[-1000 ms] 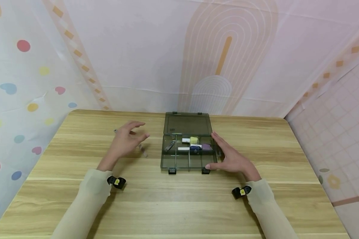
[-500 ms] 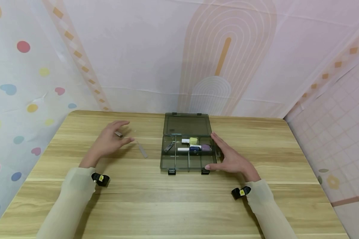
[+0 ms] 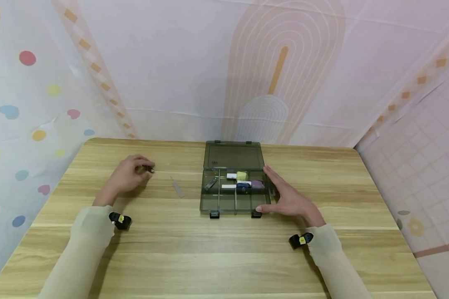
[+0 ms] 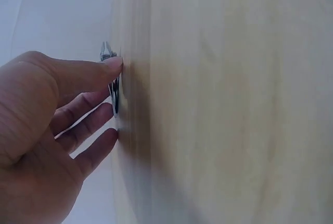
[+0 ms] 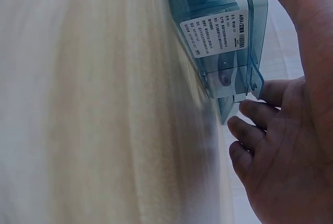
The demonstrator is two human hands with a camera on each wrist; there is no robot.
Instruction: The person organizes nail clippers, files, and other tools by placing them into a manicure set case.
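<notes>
A smoky translucent compartment box [image 3: 228,204] lies with its lid folded back flat [image 3: 233,155]; its rear cells hold small white, yellow, blue and purple pieces and a dark metal piece [image 3: 211,183]. My right hand [image 3: 288,198] rests with straight fingers along the box's right wall, thumb at the front corner; the right wrist view shows the hand [image 5: 291,146] against the labelled box [image 5: 218,21]. My left hand [image 3: 128,175] is curled over a small metal piece [image 3: 149,168] on the table, left of the box. In the left wrist view the thumb and fingers [image 4: 99,70] pinch that metal piece [image 4: 113,91].
A thin grey strip [image 3: 177,187] lies on the wooden table [image 3: 217,253] between my left hand and the box. Patterned fabric walls close in the table at the back and on both sides.
My left hand has moved left, away from the box and the grey strip, and its fingers have closed onto the small metal piece. The right hand and the box stayed put.
</notes>
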